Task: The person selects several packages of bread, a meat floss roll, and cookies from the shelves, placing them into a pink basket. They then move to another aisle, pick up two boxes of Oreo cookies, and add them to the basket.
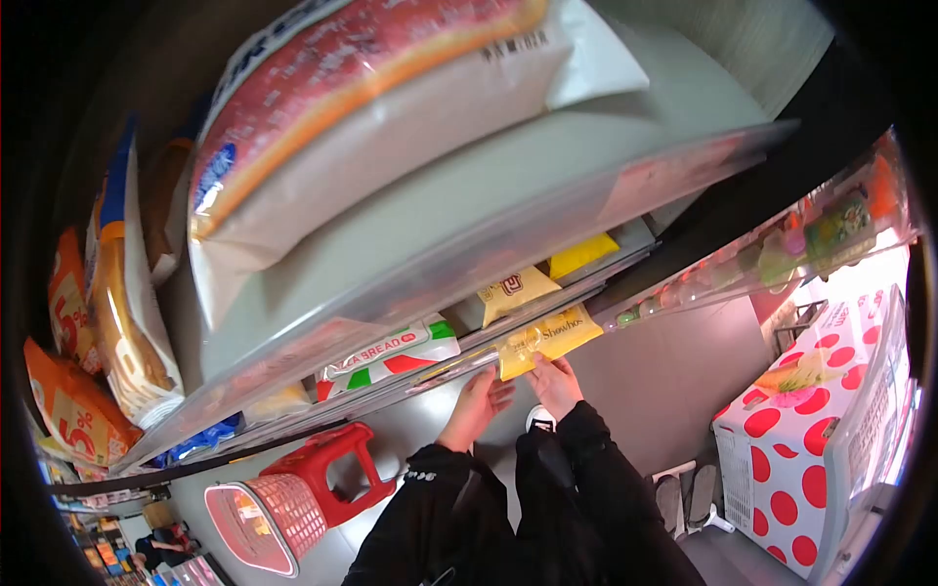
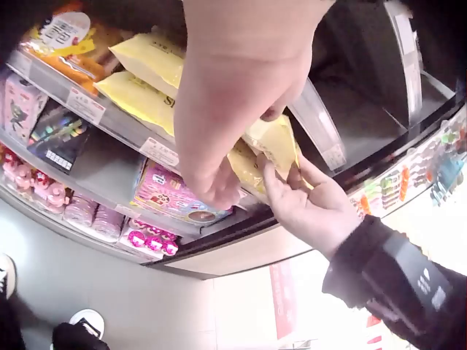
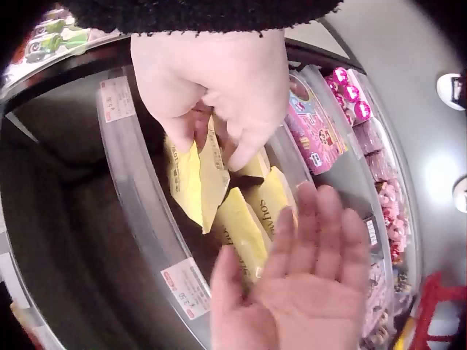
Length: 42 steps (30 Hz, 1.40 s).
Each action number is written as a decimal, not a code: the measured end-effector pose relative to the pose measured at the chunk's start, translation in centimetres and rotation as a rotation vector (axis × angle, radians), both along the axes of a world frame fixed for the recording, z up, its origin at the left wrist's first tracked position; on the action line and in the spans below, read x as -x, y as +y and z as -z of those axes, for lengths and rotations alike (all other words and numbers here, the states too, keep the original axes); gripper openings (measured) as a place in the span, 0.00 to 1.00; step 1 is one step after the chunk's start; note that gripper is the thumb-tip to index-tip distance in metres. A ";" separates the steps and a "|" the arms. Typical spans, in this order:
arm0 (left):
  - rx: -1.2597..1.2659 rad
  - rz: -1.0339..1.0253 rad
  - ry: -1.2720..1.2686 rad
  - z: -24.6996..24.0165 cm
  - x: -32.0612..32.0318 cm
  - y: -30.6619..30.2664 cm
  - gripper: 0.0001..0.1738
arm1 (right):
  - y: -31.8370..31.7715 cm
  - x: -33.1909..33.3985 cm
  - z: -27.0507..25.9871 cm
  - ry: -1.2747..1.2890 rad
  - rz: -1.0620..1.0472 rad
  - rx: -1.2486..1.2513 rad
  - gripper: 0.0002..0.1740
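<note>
Between thumb and fingers, my right hand [image 1: 557, 387] pinches a yellow snack bag [image 3: 198, 186] by one end, over the shelf. Other yellow bags [image 3: 244, 230] of the same kind lie just beside it on that shelf. My left hand [image 3: 306, 270] is held close by with its fingers extended and nothing in it, palm showing in the right wrist view. In the left wrist view the left hand [image 2: 233, 109] hides part of the yellow bags. A cream-coloured bag [image 1: 515, 295] stands behind the yellow bag in the head view.
A large bread bag [image 1: 381, 127] sits on the shelf above, behind a clear plastic edge [image 1: 469, 244]. Pink toy boxes [image 2: 171, 191] fill the lower shelf. A red stool [image 1: 337, 474] and pink basket [image 1: 264, 527] stand on the floor. A polka-dot box [image 1: 796, 430] is at right.
</note>
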<state>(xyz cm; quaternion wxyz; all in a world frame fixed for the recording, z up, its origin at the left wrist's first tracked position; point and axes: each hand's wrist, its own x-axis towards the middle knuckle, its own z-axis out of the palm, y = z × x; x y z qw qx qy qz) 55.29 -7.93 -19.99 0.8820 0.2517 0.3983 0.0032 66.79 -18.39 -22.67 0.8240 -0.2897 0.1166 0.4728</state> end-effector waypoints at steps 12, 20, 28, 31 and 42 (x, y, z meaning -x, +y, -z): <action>0.007 -0.048 -0.240 -0.1 -3.7 0.1 0.21 | -3.6 4.0 -1.5 -0.036 0.080 0.063 0.14; 0.055 -0.041 -0.196 0.8 -4.3 -0.1 0.20 | -4.1 5.9 -1.6 0.028 0.136 0.060 0.15; 0.072 0.000 -0.227 -0.1 -2.7 -1.4 0.19 | -5.8 7.2 -2.8 -0.009 0.066 0.156 0.15; 0.053 0.007 -0.170 -0.3 -1.1 -2.5 0.19 | -7.9 7.7 -3.0 0.013 -0.079 0.248 0.16; 0.030 0.062 -0.227 -8.2 5.3 -6.7 0.23 | -13.2 8.5 -11.4 -0.315 -0.534 0.339 0.20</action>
